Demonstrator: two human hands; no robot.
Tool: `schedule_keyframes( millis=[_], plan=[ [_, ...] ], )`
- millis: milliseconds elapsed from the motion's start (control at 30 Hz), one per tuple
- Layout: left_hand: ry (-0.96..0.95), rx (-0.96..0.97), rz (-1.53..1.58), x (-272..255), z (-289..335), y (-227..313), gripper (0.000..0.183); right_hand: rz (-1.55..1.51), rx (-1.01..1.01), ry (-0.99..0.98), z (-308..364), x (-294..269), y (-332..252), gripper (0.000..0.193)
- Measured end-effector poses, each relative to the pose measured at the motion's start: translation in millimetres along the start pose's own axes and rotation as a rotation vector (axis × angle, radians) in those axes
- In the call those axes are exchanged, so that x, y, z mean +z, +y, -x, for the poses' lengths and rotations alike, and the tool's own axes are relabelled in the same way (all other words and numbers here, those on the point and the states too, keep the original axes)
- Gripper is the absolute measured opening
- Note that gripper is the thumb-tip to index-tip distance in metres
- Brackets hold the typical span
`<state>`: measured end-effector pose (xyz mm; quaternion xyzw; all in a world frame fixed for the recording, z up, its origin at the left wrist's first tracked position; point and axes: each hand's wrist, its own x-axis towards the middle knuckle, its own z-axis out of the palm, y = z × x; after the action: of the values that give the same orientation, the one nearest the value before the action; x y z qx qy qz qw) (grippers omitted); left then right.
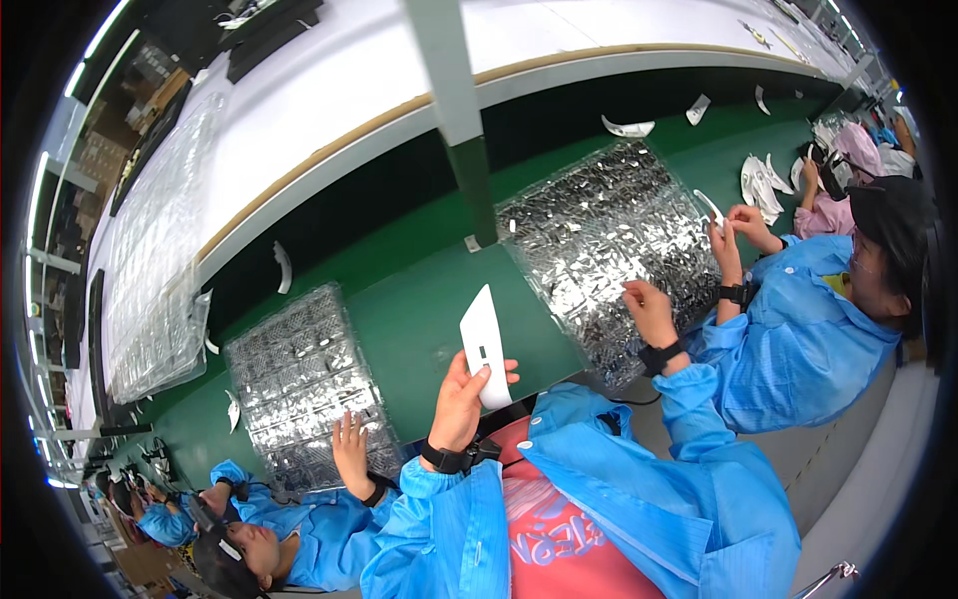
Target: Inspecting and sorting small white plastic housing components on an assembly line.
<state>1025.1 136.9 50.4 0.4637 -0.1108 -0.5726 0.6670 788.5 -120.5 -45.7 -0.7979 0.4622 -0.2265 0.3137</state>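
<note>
My left hand is closed around a white plastic panel, held upright over the green bench. The panel tapers to a point at its top and has a small dark rectangular slot. My right hand reaches over the large clear plastic tray, which is filled with small shiny dark parts. Its fingers are bent together in a pinch above the parts; whatever lies between the fingertips is too small to make out.
On the right a co-worker's hands hold a white curved piece. Another co-worker's hand rests by a second parts tray on the left. A grey post rises ahead beside a white shelf. White pieces lie at the right.
</note>
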Motion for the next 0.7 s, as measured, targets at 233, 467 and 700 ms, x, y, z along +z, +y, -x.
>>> schedule_keyframes(
  millis=[233,467,700],
  plan=[
    [0.025,-0.058,0.000,25,-19,-19,0.040,0.167,-0.182,-0.129,-24,70,15,0.012],
    [0.086,-0.037,0.009,15,-3,-21,0.042,0.443,-0.372,-0.210,-32,106,20,0.013],
    [0.069,-0.003,0.014,-6,6,-12,0.042,0.411,-0.307,-0.212,-33,126,12,0.017]
  ],
)
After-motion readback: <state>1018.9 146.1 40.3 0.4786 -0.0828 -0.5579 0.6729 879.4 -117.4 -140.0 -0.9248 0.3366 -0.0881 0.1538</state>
